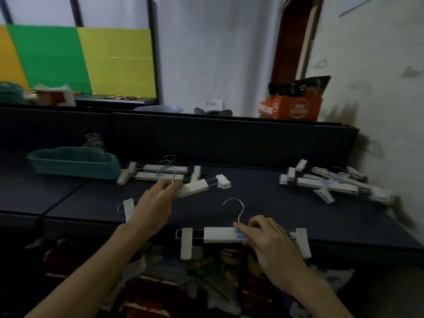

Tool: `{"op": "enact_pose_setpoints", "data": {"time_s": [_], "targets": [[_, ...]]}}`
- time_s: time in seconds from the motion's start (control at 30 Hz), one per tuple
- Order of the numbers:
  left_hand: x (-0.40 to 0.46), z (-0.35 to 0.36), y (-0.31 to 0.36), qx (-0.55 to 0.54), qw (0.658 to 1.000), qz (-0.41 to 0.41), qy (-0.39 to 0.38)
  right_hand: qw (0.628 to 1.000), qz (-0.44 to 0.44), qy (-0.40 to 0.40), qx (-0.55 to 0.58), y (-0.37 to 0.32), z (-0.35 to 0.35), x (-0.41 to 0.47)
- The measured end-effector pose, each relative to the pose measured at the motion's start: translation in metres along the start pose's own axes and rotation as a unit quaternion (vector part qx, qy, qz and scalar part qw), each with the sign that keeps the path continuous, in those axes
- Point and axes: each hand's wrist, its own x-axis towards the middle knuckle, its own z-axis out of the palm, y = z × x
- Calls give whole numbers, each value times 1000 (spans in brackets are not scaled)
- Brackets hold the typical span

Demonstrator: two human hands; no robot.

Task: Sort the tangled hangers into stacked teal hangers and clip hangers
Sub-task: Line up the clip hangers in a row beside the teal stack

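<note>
1. Left hand (153, 206) pinches one clip hanger (195, 188) by its bar, above the table (252, 203).
2. Right hand (266, 237) grips another hanger's bar (220, 235) at the near edge.
3. They look light and stiff, and hooks may snag, so hold the bar.
4. Teal stack (75, 161) sits far left, tangle (325, 182) right.

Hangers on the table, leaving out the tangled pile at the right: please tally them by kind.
held clip hangers, one each in left hand and right hand: 2
lying clip hangers: 2
teal hanger stack: 1, singles uncountable
Total: 5
</note>
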Motion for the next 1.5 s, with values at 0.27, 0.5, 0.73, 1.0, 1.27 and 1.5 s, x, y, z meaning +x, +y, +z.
{"op": "enact_pose_setpoints", "data": {"time_s": [0.27,0.5,0.73,1.0,1.27,1.5], "targets": [[-48,-38,-112,7,999,-24,-29,1000,14,-1,15,-89,45,27],[-39,-36,-132,-18,996,-12,-81,1000,23,13,-17,-105,30,55],[-5,-17,-135,-52,994,39,-86,998,28,43,-29,-77,31,102],[26,5,-142,-56,989,99,-93,998,26,57,-30,-50,43,166],[49,16,-150,-74,981,141,-112,996,62,70,-13,-21,49,183],[65,17,-159,-76,972,146,-170,993,90,75,-16,-26,53,179]]}}
